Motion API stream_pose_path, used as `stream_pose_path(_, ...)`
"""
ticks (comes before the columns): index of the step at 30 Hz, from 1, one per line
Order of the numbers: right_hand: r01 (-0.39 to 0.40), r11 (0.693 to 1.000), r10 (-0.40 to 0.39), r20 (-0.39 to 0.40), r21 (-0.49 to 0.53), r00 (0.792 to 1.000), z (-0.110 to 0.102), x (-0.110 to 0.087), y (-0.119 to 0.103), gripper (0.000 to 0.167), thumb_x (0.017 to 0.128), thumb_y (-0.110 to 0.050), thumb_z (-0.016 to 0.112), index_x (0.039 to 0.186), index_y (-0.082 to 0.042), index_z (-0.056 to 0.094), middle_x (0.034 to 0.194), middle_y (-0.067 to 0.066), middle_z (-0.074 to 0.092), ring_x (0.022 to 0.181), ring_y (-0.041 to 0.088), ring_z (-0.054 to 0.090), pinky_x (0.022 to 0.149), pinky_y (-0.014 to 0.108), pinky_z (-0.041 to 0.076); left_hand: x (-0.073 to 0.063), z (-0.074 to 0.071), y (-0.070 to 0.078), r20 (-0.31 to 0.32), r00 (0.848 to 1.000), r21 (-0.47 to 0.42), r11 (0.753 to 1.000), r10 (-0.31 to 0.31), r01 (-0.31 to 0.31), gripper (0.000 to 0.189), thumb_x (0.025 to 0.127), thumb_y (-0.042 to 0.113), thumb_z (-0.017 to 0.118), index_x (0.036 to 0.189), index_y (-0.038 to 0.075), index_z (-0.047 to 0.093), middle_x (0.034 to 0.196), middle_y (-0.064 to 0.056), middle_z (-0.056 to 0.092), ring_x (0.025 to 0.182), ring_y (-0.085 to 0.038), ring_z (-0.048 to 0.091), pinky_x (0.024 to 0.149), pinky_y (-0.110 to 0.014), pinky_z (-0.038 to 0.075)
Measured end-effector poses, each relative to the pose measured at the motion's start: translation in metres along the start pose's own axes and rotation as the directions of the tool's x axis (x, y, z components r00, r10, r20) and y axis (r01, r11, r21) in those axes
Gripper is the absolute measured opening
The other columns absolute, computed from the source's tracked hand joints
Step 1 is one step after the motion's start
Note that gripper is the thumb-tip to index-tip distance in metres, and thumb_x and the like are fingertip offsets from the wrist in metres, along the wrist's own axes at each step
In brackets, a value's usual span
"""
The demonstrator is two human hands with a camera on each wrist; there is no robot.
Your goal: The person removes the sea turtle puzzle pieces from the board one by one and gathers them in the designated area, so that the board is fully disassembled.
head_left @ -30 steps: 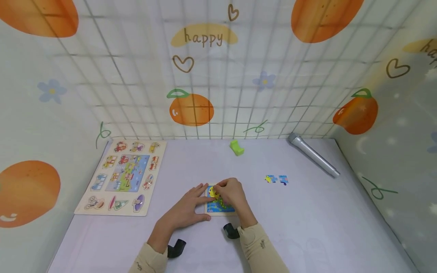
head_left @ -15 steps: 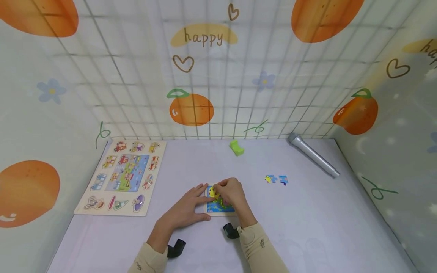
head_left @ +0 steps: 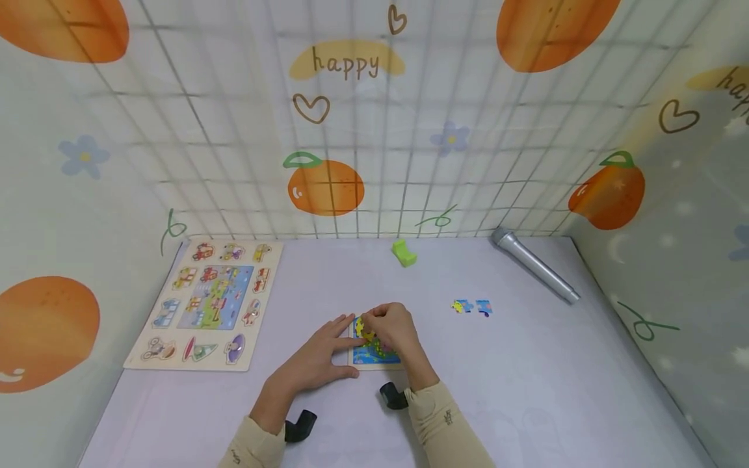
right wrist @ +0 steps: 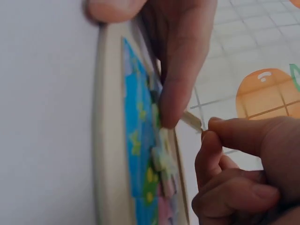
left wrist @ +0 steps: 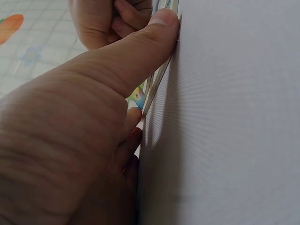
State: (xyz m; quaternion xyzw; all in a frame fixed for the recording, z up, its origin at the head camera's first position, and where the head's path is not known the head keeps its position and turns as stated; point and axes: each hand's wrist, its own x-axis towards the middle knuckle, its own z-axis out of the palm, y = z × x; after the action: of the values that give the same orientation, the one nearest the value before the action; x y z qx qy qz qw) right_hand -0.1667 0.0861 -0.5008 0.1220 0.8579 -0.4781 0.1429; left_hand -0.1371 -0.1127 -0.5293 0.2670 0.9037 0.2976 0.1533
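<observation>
A small jigsaw board (head_left: pixel 374 357) with a pale wooden rim and a blue picture lies flat on the table between both hands. My left hand (head_left: pixel 313 357) reaches around its left side with fingers spread. Its thumb is at the near edge, and one straight finger rests over the picture, as the right wrist view also shows. Above the board's upper part, my right hand (head_left: pixel 398 328) pinches a thin puzzle piece (right wrist: pixel 193 120) between thumb and index finger. The piece is seen edge-on and its print is hidden. Some pieces (right wrist: pixel 164 164) inside the rim sit raised and uneven.
Two loose puzzle pieces, one yellow and blue (head_left: pixel 462 306) and one blue (head_left: pixel 484 307), lie right of the board. Farther back are a green block (head_left: pixel 404 253) and a silver microphone (head_left: pixel 535 265). A larger wooden picture puzzle (head_left: pixel 257 354) lies at the left.
The head view has shifted slightly. My right hand's fingertips have moved a little toward the board's far left corner, still pinching the piece. The left hand stays in place.
</observation>
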Motion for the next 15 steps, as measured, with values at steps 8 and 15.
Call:
stream_pose_path(8, 0.060, 0.998, -0.060, -0.010, -0.017, 0.998, 0.0024, 0.0010, 0.0038, 0.021, 0.090, -0.033, 0.075, 0.091, -0.012, 0.077, 0.078, 0.000, 0.072, 0.055, 0.009, 0.054, 0.045, 0.022, 0.044, -0.0008, -0.0015, -0.0002, 0.000, 1.000, -0.016, 1.000, 0.015, -0.015, 0.061, 0.085, 0.047, 0.080, 0.141, 0.028, 0.064, 0.171, 0.000, 0.025, 0.159, -0.032, 0.018, 0.125, -0.061, 0.024)
stream_pose_path(15, 0.107, 0.994, -0.108, -0.035, -0.032, 0.993, 0.0049, 0.0048, 0.0075, 0.019, 0.088, -0.031, 0.078, 0.087, -0.012, 0.076, 0.078, -0.001, 0.074, 0.064, 0.012, 0.059, 0.051, 0.023, 0.046, -0.0003, -0.0013, -0.0022, -0.015, 1.000, -0.005, 1.000, 0.026, -0.026, 0.061, 0.084, 0.047, 0.081, 0.140, 0.028, 0.064, 0.170, -0.001, 0.026, 0.159, -0.031, 0.019, 0.126, -0.059, 0.025)
